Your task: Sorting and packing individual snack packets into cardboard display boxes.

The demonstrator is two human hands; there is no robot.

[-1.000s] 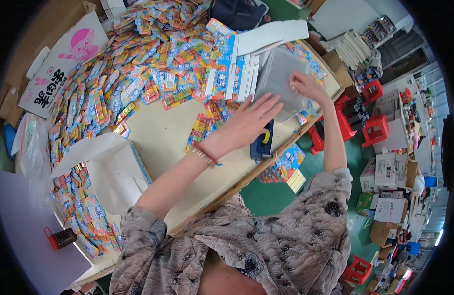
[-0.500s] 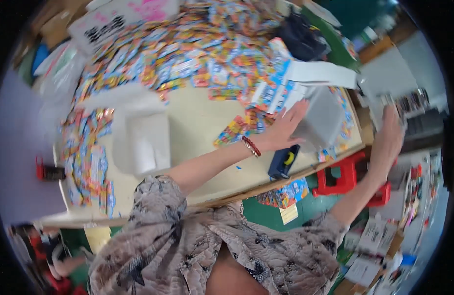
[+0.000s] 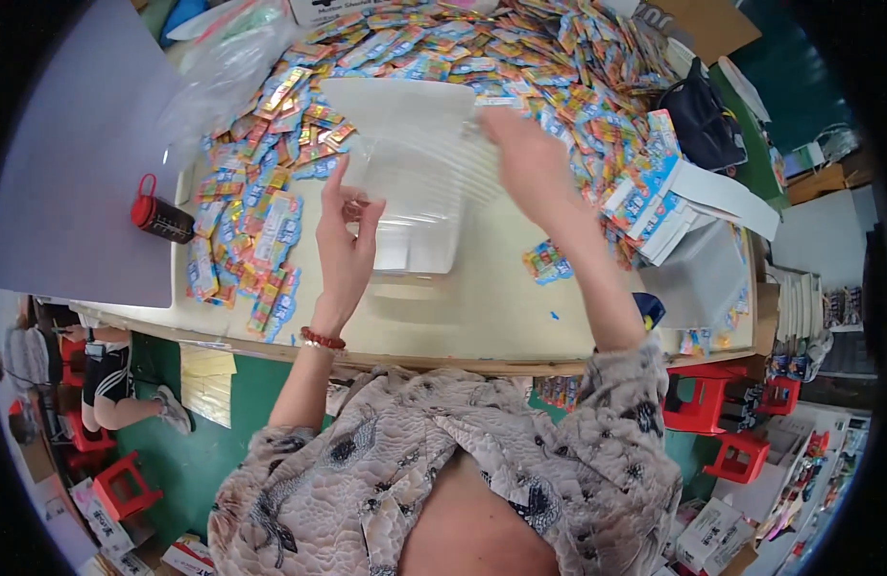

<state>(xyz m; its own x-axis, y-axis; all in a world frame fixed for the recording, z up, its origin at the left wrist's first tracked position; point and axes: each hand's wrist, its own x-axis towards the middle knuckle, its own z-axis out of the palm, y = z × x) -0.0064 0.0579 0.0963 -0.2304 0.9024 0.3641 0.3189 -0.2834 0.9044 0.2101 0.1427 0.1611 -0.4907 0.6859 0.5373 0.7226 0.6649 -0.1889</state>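
Note:
My left hand point(image 3: 346, 235), with a red bead bracelet at the wrist, is raised at the left side of a whitish translucent plastic bin point(image 3: 429, 254). Its thumb and index finger stand apart. My right hand point(image 3: 535, 163) is closed and smeared by motion above the bin's right side. From it extends a clear, ribbed piece of plastic point(image 3: 474, 171), blurred, whose exact shape I cannot make out. Small colourful snack-like packets point(image 3: 275, 226) lie in a heap left of the bin, and many more point(image 3: 520, 58) cover the far side of the table.
At right stand a grey translucent bin point(image 3: 698, 274) and blue-and-white printed cards point(image 3: 645, 206). A dark bag point(image 3: 703, 120) lies behind them. A red-lidded bottle point(image 3: 163, 216) stands at left. Red stools point(image 3: 703, 398) are below the table edge; another person's leg point(image 3: 127, 413) shows lower left.
My right hand has come back from the shelf at far right to the bin, bringing clear plastic. My left hand has moved from the right-hand bin to this one. The view has swung left.

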